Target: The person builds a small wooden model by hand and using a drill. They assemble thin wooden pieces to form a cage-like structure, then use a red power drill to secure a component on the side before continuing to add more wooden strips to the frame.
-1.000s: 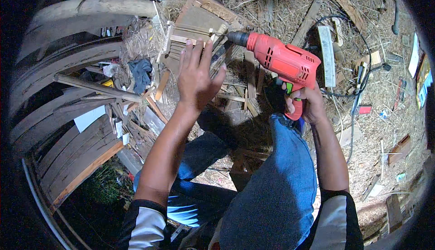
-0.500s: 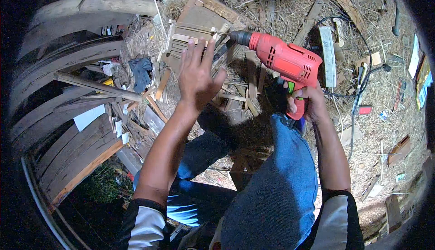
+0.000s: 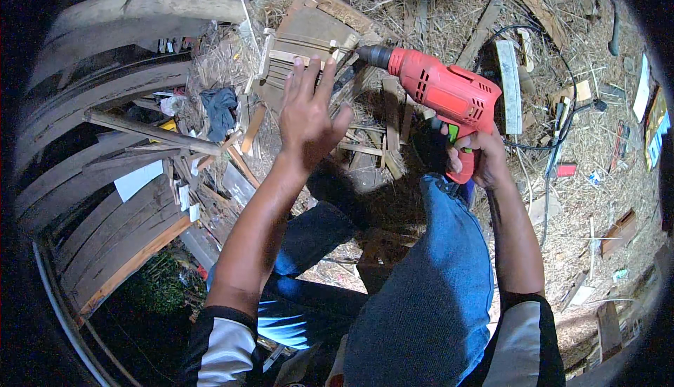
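**Inspector:** Your right hand (image 3: 476,154) was closed around the handle of the red drill (image 3: 442,92). The drill's long axis ran right to left, chuck pointing at the slatted wooden piece (image 3: 309,36) just beyond your left hand (image 3: 307,110).

**Operator:** And the left?

**Inspector:** Fingers spread, palm pressed on the slats, holding nothing. It lay nearer the wood than the drill hand. The bit's tip was too small to make out among the straw (image 3: 421,1), so you could not confirm contact.
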Demonstrator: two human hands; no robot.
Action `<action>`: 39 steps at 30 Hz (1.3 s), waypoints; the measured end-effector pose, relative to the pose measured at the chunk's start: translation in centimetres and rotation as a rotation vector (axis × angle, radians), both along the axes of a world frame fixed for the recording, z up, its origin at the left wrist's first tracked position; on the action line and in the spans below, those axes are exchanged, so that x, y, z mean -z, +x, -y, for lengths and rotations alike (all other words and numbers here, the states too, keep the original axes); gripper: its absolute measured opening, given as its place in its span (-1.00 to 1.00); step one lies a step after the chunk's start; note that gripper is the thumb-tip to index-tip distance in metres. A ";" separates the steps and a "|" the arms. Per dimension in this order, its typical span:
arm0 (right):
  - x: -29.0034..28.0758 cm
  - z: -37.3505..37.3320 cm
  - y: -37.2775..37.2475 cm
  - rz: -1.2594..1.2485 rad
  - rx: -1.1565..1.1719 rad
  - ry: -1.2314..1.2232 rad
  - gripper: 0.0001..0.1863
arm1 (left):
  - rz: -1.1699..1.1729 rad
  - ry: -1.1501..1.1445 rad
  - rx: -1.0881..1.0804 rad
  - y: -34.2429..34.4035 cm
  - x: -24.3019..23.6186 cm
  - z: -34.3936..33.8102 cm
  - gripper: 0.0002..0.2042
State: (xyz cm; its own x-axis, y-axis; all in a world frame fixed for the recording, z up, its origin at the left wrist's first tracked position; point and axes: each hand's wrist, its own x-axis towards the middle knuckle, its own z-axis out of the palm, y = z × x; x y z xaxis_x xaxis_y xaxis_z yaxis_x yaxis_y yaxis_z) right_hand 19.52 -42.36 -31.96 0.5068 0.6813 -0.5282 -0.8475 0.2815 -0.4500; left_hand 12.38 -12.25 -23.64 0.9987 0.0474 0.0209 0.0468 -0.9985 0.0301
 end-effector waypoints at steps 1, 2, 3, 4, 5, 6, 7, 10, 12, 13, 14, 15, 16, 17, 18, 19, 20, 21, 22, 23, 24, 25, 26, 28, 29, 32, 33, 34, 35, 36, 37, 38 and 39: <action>0.0 0.0 0.0 0.007 -0.003 -0.001 -0.34 | 0.000 0.000 0.000 0.0 0.0 0.0 -0.29; 0.0 0.0 0.0 0.016 -0.005 -0.002 -0.34 | -0.003 -0.004 -0.002 0.0 0.0 0.0 -0.28; -0.2 -0.1 0.1 0.016 -0.005 -0.002 -0.34 | -0.006 -0.008 -0.003 0.0 0.0 0.0 -0.28; -0.5 -0.1 0.1 0.007 0.010 -0.001 -0.34 | -0.005 -0.008 -0.003 0.0 0.0 0.0 -0.28; -0.6 -0.1 0.2 -0.003 0.023 0.001 -0.33 | -0.007 -0.011 -0.006 0.0 0.0 0.0 -0.27; -0.6 -0.1 0.2 -0.003 0.024 0.001 -0.33 | -0.009 -0.014 -0.008 0.0 0.0 0.1 -0.26; -0.4 -0.1 0.2 0.003 0.017 -0.001 -0.33 | -0.009 -0.013 -0.008 0.0 0.0 0.1 -0.26; -0.3 0.0 0.2 0.003 0.008 -0.012 -0.33 | -0.012 -0.011 -0.017 0.1 0.1 0.1 -0.25; -0.3 -0.2 0.1 0.001 0.000 -0.020 -0.33 | -0.010 -0.019 -0.026 -0.2 0.1 0.0 -0.25; -0.3 -0.3 0.0 -0.015 0.019 -0.005 -0.33 | -0.009 -0.019 -0.029 -0.3 0.1 -0.1 -0.25; -0.4 -0.2 0.1 -0.033 0.043 0.009 -0.33 | -0.013 -0.018 -0.025 -0.2 0.1 0.0 -0.25; -0.2 -0.1 0.1 -0.034 0.044 0.008 -0.33 | -0.018 -0.018 -0.020 -0.1 0.1 0.0 -0.25; 0.0 0.0 0.1 -0.022 0.036 0.007 -0.34 | -0.018 -0.019 -0.019 0.0 0.1 0.1 -0.25; 0.2 0.0 0.1 -0.012 0.026 0.009 -0.34 | -0.018 -0.023 -0.014 0.1 0.0 0.0 -0.25; 0.2 0.0 0.1 -0.013 0.026 0.011 -0.34 | -0.017 -0.027 -0.008 0.1 -0.1 0.0 -0.24; 0.2 -0.1 0.1 -0.015 0.022 0.005 -0.35 | -0.018 -0.025 -0.008 0.1 -0.1 0.0 -0.24; 0.1 -0.1 0.2 -0.017 0.018 -0.003 -0.35 | -0.017 -0.025 -0.006 0.1 -0.2 0.1 -0.24; 0.2 0.0 0.2 -0.018 0.018 -0.003 -0.35 | -0.016 -0.025 -0.004 0.1 -0.1 0.1 -0.24; 0.4 0.1 0.2 -0.014 0.012 0.004 -0.35 | -0.016 -0.026 -0.003 0.1 -0.1 0.1 -0.24; 0.3 0.0 0.2 -0.011 0.006 0.012 -0.36 | -0.015 -0.020 -0.007 0.1 0.1 0.0 -0.23; 0.0 0.0 0.2 -0.012 0.005 0.013 -0.36 | -0.013 -0.015 -0.011 0.0 0.1 0.0 -0.23; -0.4 -0.1 0.3 -0.011 0.020 0.007 -0.38 | -0.014 -0.014 -0.011 0.0 0.1 0.0 -0.23; -0.7 -0.1 0.3 -0.011 0.035 0.000 -0.40 | -0.014 -0.015 -0.011 -0.1 0.1 0.0 -0.23; -0.6 0.0 0.4 -0.014 0.034 0.013 -0.40 | -0.014 -0.015 -0.011 -0.1 0.2 0.0 -0.23; -0.6 0.1 0.4 -0.017 0.032 0.025 -0.40 | -0.010 -0.021 -0.014 -0.1 0.3 -0.1 -0.23; 0.4 0.3 0.3 0.008 -0.012 0.035 -0.38 | -0.005 -0.025 -0.015 -0.2 0.4 -0.1 -0.23; 0.5 0.4 0.3 0.007 -0.012 0.035 -0.38 | -0.004 -0.024 -0.013 -0.2 0.4 -0.1 -0.23; 0.5 0.4 0.3 0.013 -0.017 0.030 -0.38 | -0.004 -0.023 -0.013 -0.2 0.4 -0.1 -0.23; 0.4 0.4 0.3 0.020 -0.023 0.024 -0.38 | -0.022 -0.028 -0.013 -0.2 0.4 -0.1 -0.24; 0.1 0.3 0.4 0.020 -0.023 0.024 -0.38 | -0.041 -0.033 -0.013 -0.2 0.3 -0.1 -0.25; -0.3 0.2 0.5 0.004 0.002 0.016 -0.39 | -0.040 -0.033 -0.013 -0.2 0.3 -0.1 -0.25; -0.6 0.1 0.5 -0.012 0.025 0.009 -0.40 | -0.027 -0.026 -0.009 -0.1 0.2 -0.1 -0.23; -0.5 0.1 0.5 -0.012 0.025 0.010 -0.40 | -0.013 -0.019 -0.005 -0.1 0.2 -0.1 -0.22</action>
